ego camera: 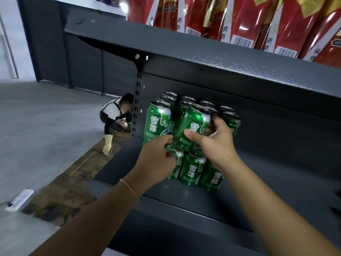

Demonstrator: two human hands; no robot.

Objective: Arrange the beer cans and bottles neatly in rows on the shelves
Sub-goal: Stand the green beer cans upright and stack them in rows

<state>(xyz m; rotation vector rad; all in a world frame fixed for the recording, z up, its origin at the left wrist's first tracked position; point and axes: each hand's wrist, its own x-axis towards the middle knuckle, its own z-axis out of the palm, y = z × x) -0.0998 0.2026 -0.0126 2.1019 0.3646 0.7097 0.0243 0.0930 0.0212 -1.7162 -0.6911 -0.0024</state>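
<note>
the right hand [215,139] has its fingers [214,124] and thumb curled tight around a tilted green can [191,126], held above the stacked cans [190,170] on the shelf [258,174]. at its 9 o'clock, the left hand [158,154] curls its fingers against the can's base; what they pinch is hidden. both forearms reach up from 6 o'clock. the rear cans are partly blocked.

The beer cans [191,126] are bright green with white characters, white swirls and silver tops, standing on a dark grey speckled shelf [267,174]. On the far shelf above, the packets [249,19] are red and gold with white barcode strips. At left, the floor [36,117] is pale grey with a brown mottled patch, and a crouching person's glove [107,145] is yellow.
</note>
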